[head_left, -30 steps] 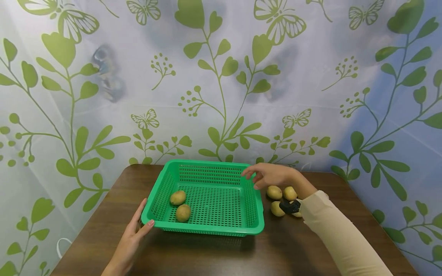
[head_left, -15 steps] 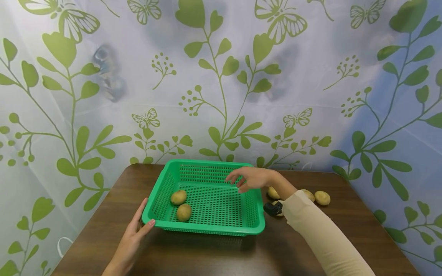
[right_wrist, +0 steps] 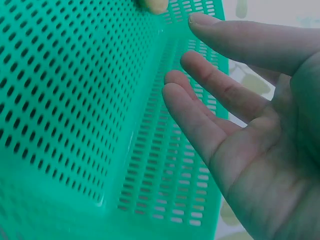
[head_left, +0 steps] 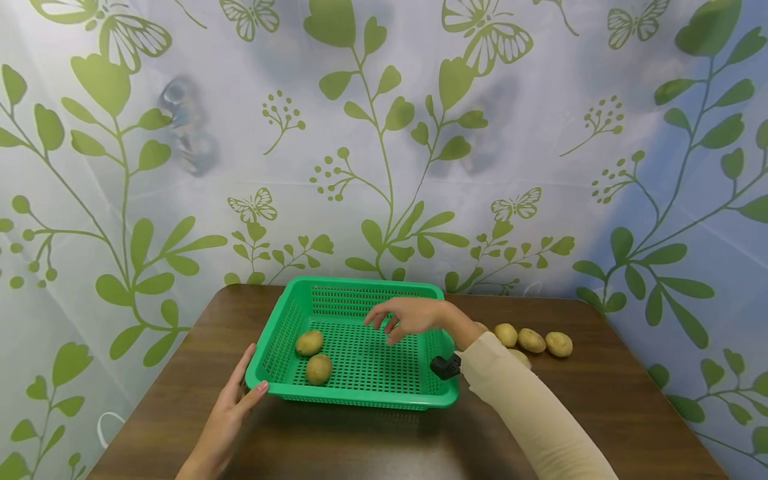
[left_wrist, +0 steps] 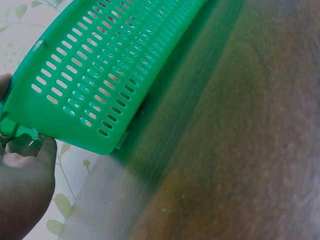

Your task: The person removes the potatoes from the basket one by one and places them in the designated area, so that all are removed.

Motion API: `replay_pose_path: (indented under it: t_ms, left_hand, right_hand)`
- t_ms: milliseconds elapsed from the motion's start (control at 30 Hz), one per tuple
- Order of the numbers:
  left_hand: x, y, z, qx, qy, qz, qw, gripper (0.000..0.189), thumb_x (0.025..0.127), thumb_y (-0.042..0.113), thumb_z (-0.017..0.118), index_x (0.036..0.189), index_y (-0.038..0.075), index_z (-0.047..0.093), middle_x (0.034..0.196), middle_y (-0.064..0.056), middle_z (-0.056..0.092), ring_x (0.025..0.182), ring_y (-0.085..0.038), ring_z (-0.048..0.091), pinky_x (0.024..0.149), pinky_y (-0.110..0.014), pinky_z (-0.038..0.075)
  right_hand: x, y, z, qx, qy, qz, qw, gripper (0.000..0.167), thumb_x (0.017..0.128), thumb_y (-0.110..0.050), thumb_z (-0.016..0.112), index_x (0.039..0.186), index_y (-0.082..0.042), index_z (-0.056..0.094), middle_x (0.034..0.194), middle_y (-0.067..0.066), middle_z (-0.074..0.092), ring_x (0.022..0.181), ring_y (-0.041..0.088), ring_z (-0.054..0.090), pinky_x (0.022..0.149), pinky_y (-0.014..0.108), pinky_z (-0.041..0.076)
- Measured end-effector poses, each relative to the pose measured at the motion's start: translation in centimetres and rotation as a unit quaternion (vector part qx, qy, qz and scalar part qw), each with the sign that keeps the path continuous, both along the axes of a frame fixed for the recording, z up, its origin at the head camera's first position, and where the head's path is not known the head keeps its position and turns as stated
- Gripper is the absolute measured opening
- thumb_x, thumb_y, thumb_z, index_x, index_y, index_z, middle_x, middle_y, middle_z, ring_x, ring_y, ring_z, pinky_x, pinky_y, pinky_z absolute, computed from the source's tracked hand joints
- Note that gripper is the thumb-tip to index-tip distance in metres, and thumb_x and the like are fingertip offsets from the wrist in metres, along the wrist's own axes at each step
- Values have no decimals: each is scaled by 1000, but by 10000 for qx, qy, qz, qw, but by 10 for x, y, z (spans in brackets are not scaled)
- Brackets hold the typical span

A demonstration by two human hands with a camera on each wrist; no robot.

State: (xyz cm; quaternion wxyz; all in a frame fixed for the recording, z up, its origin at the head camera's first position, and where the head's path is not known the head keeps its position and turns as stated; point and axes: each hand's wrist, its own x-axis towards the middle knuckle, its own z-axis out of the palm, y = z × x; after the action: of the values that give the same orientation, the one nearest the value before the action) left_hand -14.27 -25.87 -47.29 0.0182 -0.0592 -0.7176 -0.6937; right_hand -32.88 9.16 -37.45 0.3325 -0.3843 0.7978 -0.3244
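Observation:
A green plastic basket (head_left: 360, 399) with slotted walls stands on the table. My left hand (head_left: 225, 417) grips its near left corner, thumb on the rim; the left wrist view also shows that hand (left_wrist: 25, 175) at the rim. Two potatoes lie in the basket's left part, one farther back (head_left: 309, 343) and one nearer (head_left: 319, 369). Over the basket's right half hovers my right hand (head_left: 414, 315), its fingers loosely bent and holding nothing. In the right wrist view the hand (right_wrist: 240, 125) is plainly bare, and part of a potato (right_wrist: 156, 5) shows at the top edge.
Several potatoes (head_left: 531, 341) lie on the brown wooden table (head_left: 336, 447) to the right of the basket, some partly hidden by my right sleeve (head_left: 528, 407). A patterned curtain (head_left: 384, 167) hangs behind the table.
My right hand has moved left and slightly nearer, from the basket's right rim to over its inside. More potatoes at the right now show. The left hand, basket and its two potatoes stay put.

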Motion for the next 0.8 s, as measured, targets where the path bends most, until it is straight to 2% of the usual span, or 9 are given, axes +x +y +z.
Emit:
replay_pose_path:
  t_ms: [167,367,433,600,800]
  left_hand:
    - [0,0,0,-5,-15,-23,10000,73,111,16,51,169,27,9,171,-10,3,152,-28,8,98,-9,34]
    - [2,-1,-3,-42,38,-15,10000,72,111,16,51,169,27,8,171,-12,3,144,-2,22,99,-11,35]
    - [3,-2,-3,-35,35,6,10000,72,111,16,51,169,28,9,171,-12,4,143,0,23,99,-11,35]
    - [3,-3,-3,-53,18,51,10000,72,111,16,51,168,30,10,171,-11,4,149,-13,17,100,-11,35]
    - [1,-2,-1,-68,-62,53,9999,72,111,17,52,168,30,10,171,-9,4,152,-28,8,99,-10,35]
  right_hand:
    - [-1,-17,-3,1,-12,176,9998,50,98,1,69,143,-19,59,132,2,57,122,31,60,90,38,56]
    - [-4,-39,-8,24,-107,383,9992,51,99,0,69,144,-21,58,133,1,57,127,38,57,91,36,55]
    - [-6,-47,-10,29,-136,466,9988,51,99,0,69,145,-21,58,134,1,57,127,37,57,90,35,55]
    - [-8,-67,-13,21,-205,644,9977,52,98,2,68,145,-18,57,135,1,56,126,35,59,90,34,55]
    - [-9,-85,-18,12,-230,877,9959,54,98,5,68,149,-8,54,141,14,55,128,43,56,91,34,55]
